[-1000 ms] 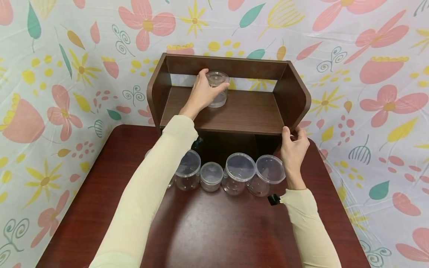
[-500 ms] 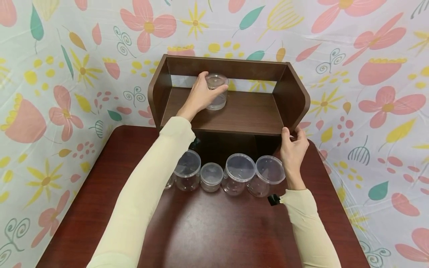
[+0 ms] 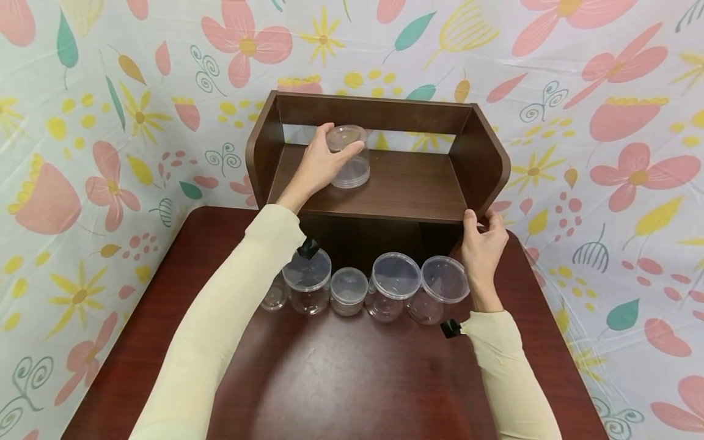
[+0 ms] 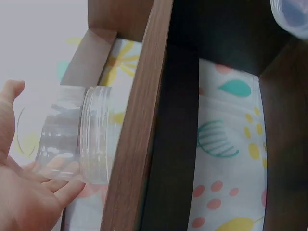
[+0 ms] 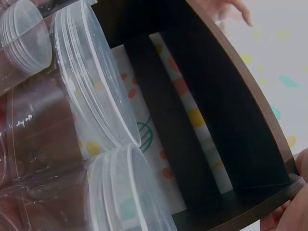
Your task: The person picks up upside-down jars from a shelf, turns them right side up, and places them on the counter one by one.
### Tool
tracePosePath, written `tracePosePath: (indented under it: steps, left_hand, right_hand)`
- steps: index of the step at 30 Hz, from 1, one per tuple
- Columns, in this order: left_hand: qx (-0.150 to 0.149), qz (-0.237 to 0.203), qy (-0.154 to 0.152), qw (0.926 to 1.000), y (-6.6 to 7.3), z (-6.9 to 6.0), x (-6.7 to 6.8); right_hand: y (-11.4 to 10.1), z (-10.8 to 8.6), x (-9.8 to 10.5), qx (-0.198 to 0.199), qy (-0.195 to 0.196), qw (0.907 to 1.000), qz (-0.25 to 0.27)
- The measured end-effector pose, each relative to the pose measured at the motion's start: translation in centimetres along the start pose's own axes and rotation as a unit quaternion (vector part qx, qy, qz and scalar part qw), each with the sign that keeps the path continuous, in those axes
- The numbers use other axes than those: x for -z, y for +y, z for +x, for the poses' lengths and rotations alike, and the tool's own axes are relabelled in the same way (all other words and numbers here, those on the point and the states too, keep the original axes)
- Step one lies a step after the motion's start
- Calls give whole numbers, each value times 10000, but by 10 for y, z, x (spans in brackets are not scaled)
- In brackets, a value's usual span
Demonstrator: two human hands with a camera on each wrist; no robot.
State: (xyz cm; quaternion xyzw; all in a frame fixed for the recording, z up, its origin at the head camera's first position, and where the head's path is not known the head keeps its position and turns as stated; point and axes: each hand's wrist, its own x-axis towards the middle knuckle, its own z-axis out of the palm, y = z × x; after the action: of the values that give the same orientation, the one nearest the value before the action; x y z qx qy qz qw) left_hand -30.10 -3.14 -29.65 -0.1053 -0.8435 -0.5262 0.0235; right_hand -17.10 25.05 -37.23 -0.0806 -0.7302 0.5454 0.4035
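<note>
My left hand [image 3: 321, 160] holds a clear plastic jar [image 3: 354, 166] on the upper board of a dark brown shelf [image 3: 418, 183]. In the left wrist view, the fingers [image 4: 67, 192] lie along the jar's side, and its ridged end [image 4: 98, 139] faces the board. Whether the jar touches the board I cannot tell. My right hand [image 3: 483, 253] grips the shelf's front right corner; its fingers [image 5: 284, 211] show there in the right wrist view. Below stand several clear jars with lids, among them a small one [image 3: 349, 293] and a larger one [image 3: 393, 284].
The shelf stands at the back of a reddish-brown table [image 3: 352, 379], with side panels [image 3: 484, 162] rising at both ends. Its lower compartment [image 3: 363, 241] is dark, behind the row of jars. A flowered cloth [image 3: 621, 201] hangs behind and at both sides.
My left hand and the jar in it have moved a little left and toward the shelf's front. The right hand stays on the corner, and the lower jars stand as before.
</note>
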Motion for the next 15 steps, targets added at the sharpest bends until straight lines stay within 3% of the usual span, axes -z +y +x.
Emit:
tracePosePath:
  steps: [15]
  left_hand:
    - [-450,-949,-84,9944,-3,-44,13]
  right_hand:
    - [0,1,0,53,2,10000,-5]
